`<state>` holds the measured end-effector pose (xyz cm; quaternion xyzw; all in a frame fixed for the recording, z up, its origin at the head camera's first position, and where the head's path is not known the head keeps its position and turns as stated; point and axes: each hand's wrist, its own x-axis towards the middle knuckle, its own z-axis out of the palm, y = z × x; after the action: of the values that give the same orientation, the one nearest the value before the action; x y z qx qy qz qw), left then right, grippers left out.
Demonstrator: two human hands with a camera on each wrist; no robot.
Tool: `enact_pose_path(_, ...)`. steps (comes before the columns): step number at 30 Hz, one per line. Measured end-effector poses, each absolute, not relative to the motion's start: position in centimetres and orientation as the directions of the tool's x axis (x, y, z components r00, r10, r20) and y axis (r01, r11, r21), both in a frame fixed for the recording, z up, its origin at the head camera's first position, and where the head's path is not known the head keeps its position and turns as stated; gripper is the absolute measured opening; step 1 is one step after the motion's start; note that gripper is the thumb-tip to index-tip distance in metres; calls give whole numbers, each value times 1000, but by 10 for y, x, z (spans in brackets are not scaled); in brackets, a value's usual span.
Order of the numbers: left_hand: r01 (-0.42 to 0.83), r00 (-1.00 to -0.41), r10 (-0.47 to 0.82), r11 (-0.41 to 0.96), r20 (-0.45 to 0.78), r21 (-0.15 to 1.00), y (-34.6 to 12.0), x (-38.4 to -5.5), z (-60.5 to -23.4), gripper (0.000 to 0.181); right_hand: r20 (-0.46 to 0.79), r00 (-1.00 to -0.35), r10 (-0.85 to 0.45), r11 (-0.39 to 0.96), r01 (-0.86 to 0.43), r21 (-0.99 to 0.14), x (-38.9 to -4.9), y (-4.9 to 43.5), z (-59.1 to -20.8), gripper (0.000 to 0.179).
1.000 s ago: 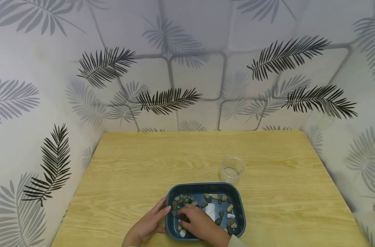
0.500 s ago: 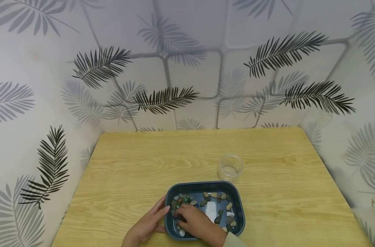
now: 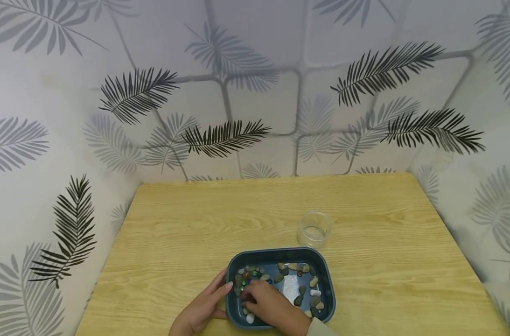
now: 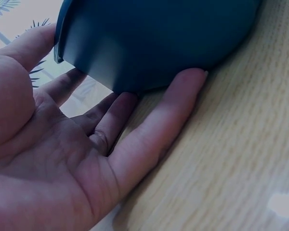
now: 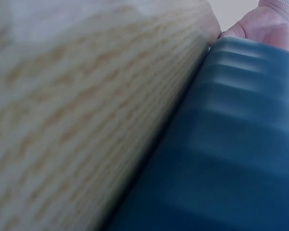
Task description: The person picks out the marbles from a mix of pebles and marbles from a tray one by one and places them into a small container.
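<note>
A dark blue rectangular tray holds pebbles and shiny coloured glass pieces, these mostly on its left side. My left hand steadies the tray's left end. The left wrist view shows its fingers extended against the tray's outer wall, thumb up at the rim. Inside the tray, my right hand reaches down to the left with bent fingers among the stones. Its fingertips are hidden, and I cannot tell whether they pinch a piece. The right wrist view shows mainly the tray's outer side.
Just behind the tray stands a clear round container. Grey and tan pebbles, among them a white stone, lie along the tray's right side. The wooden table meets leaf-patterned walls at the back and sides.
The right hand shifts slightly left among the stones, then back right, its fingers bending more. The left hand stays at the tray's end. The head view tilts a little.
</note>
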<state>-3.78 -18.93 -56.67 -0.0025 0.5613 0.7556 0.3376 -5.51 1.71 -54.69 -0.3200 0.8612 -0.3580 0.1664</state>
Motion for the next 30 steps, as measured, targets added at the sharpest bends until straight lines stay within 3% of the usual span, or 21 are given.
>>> enact_pose_path(30, -512, -781, 486, -135, -394, 848, -188, -37, -565, 58, -84, -777, -624, 616, -424, -664, -57, 21, -539, 10)
